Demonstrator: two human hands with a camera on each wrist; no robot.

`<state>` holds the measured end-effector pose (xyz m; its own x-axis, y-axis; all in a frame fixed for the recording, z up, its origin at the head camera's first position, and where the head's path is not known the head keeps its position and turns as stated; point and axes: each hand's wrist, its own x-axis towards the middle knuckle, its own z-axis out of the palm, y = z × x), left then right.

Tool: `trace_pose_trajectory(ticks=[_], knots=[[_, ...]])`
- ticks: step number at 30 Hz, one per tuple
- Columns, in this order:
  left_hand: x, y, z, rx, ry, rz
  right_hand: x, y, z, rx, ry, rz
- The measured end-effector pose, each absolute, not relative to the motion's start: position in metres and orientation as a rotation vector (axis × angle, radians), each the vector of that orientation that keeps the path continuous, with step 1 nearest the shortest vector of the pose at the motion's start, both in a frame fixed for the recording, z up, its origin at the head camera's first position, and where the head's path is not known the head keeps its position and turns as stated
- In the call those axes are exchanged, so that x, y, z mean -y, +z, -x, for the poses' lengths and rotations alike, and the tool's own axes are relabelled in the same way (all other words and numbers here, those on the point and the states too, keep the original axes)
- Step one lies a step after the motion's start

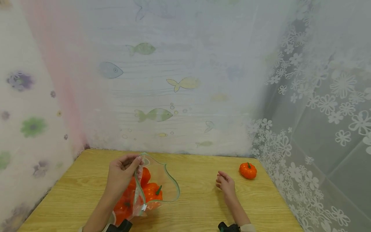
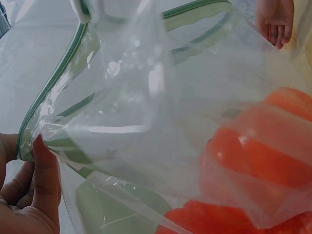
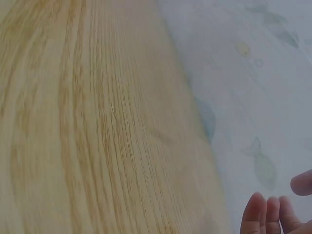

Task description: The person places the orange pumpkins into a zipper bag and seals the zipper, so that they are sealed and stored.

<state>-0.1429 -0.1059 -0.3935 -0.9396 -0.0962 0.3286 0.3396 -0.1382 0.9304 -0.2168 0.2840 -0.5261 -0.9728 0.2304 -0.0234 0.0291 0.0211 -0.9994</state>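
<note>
Fingers (image 2: 46,170) of my left hand (image 1: 123,172) pinch the green zip rim of a clear plastic bag (image 1: 157,180), thumb pressed against the seal, holding its mouth up and wide open above the worktop (image 1: 197,199). Inside the bag lie orange toy pumpkins (image 1: 152,191) with green stems, piled at the bottom, the bag's lower end resting on the wood just in front of me. From my left wrist I see them as blurred orange shapes behind the crinkled film.

To the right, my right hand (image 1: 226,185) lies low over the worktop, holding nothing, its fingers (image 3: 265,214) loosely curled and relaxed, well apart from the bag. Beyond it, near the far right corner of the worktop, one more orange pumpkin (image 1: 248,170) stands upright on its own, near that hand but not touched.

Behind the worktop hangs a pale curtain printed with fish (image 1: 153,114), and on the right a sheer curtain with white flowers (image 1: 318,106).
</note>
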Motion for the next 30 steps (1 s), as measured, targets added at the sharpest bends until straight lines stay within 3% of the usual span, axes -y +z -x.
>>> trace_pose_trajectory(ticks=[30], knots=[[0.107, -0.392, 0.136, 1.849, -2.148, 0.262, -0.377, -0.526, 0.215, 1.867, 1.920, 0.596]])
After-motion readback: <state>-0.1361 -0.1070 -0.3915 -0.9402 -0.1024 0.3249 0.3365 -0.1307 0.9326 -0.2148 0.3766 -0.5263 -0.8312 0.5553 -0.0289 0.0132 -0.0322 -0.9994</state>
